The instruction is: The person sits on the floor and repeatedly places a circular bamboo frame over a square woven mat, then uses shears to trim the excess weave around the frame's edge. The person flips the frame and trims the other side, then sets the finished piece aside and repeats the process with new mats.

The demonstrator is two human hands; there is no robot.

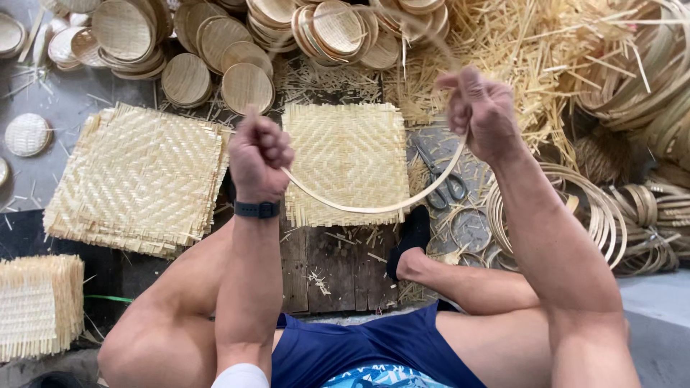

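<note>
A long thin bamboo strip (374, 208) bends in a curve between my two hands. My left hand (259, 151), with a dark band on the wrist, is clenched on one end. My right hand (481, 108) is raised and closed on the other part, the strip's far end blurring upward. Under the strip lies a square woven bamboo mat (345, 154) on dark boards. I sit with my legs folded, one foot in a black sock (411, 237).
A stack of woven mats (136, 179) lies at the left, another bundle (36, 305) at the lower left. Round woven trays (230, 50) pile along the top. Scissors (440, 176) lie right of the middle mat. Bamboo hoops (604, 215) and loose splints (539, 50) fill the right.
</note>
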